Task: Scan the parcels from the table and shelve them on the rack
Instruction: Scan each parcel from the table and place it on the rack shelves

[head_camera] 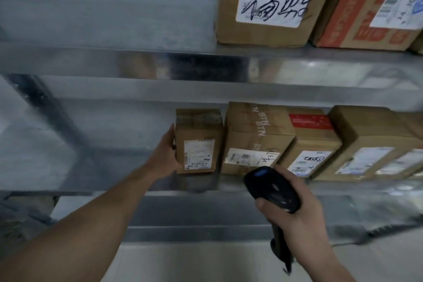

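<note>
Rack (206, 64) of grey metal carries cartons; BTN-taped box (256, 130) sits on its middle shelf; small parcel (199, 142) stands upright just left of that box; left hand (164, 155) lies against the parcel's side away from that box, grip impossible to tell; right hand (297, 215), in front of that box, clasps a black scanner (270, 188).

A pale, smooth floor (183, 263) fills the bottom of the view. On it, at the right, lies a thin dark cable (343, 244), which runs toward a dark object with a ridged edge (386, 228); the object is too blurred to identify. At the lower left there are grey, blurred shapes (20, 217), also unclear.
</note>
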`<state>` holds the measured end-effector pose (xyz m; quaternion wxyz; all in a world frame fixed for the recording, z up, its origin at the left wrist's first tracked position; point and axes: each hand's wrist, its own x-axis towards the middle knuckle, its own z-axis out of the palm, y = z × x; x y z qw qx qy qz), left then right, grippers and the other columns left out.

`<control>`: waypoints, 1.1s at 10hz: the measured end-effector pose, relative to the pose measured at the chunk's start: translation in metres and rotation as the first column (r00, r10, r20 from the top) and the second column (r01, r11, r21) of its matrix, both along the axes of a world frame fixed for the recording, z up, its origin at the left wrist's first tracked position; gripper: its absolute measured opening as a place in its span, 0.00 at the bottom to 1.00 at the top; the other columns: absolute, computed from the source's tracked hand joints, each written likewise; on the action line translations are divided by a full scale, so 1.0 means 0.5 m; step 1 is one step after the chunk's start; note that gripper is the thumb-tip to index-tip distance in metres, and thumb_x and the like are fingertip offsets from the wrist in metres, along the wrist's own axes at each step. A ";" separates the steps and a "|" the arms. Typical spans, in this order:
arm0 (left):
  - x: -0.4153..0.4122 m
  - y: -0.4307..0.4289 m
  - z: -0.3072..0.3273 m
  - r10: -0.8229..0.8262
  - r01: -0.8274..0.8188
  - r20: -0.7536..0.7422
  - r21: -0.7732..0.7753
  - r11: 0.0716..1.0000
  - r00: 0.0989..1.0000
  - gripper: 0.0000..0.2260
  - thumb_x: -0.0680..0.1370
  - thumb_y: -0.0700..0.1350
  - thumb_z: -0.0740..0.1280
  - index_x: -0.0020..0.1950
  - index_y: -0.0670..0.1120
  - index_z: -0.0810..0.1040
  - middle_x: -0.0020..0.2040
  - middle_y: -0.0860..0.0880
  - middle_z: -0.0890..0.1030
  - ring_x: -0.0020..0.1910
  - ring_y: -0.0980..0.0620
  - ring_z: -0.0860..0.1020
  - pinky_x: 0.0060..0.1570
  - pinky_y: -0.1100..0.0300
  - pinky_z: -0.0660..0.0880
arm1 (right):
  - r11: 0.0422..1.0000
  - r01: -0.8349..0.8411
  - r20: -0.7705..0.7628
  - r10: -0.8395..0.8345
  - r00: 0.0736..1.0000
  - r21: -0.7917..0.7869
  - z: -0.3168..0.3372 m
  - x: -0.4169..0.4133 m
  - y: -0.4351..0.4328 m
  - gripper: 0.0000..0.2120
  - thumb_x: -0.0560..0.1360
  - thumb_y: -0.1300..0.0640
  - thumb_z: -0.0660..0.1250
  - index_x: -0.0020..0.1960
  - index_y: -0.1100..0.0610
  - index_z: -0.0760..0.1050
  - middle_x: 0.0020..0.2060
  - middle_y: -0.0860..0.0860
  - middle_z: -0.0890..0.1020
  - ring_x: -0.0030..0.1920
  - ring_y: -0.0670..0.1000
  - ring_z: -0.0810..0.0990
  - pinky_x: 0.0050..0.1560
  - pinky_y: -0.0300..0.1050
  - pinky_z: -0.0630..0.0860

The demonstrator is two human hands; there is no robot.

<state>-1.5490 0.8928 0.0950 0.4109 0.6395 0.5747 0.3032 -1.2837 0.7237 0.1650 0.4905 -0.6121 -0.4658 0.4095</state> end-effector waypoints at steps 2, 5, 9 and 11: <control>-0.021 0.018 -0.049 -0.031 0.032 -0.028 0.034 0.999 0.999 0.53 0.66 0.26 0.77 0.76 0.65 0.55 0.68 0.48 0.71 0.58 0.53 0.78 0.43 0.68 0.80 | 0.999 0.037 -0.014 -0.036 0.999 0.016 -0.005 -0.005 -0.012 0.32 0.64 0.72 0.80 0.60 0.47 0.78 0.49 0.41 0.86 0.50 0.42 0.84 0.47 0.30 0.77; -0.017 0.007 -0.075 0.017 -0.016 -0.088 0.013 1.000 0.996 0.48 0.67 0.32 0.78 0.80 0.52 0.58 0.70 0.47 0.72 0.61 0.52 0.78 0.54 0.64 0.79 | 0.997 0.075 -0.051 -0.074 0.996 0.010 -0.011 0.006 -0.053 0.30 0.62 0.66 0.83 0.59 0.46 0.79 0.48 0.44 0.86 0.49 0.44 0.85 0.46 0.34 0.79; 0.045 -0.161 -0.060 0.228 -0.283 -0.371 -0.098 0.954 0.900 0.46 0.68 0.52 0.76 0.80 0.39 0.58 0.76 0.40 0.66 0.74 0.40 0.67 0.72 0.46 0.66 | 0.997 0.073 -0.073 -0.071 0.995 0.021 0.016 0.119 -0.166 0.29 0.63 0.57 0.83 0.59 0.40 0.78 0.47 0.35 0.85 0.49 0.41 0.84 0.51 0.50 0.81; 0.159 -0.280 -0.025 0.172 -0.247 -0.552 -0.065 0.967 0.816 0.23 0.75 0.47 0.73 0.67 0.41 0.76 0.66 0.41 0.76 0.63 0.42 0.77 0.59 0.57 0.74 | 0.996 0.091 -0.077 -0.089 0.993 0.016 0.022 0.220 -0.254 0.35 0.58 0.49 0.79 0.65 0.41 0.76 0.49 0.35 0.84 0.48 0.43 0.84 0.53 0.57 0.83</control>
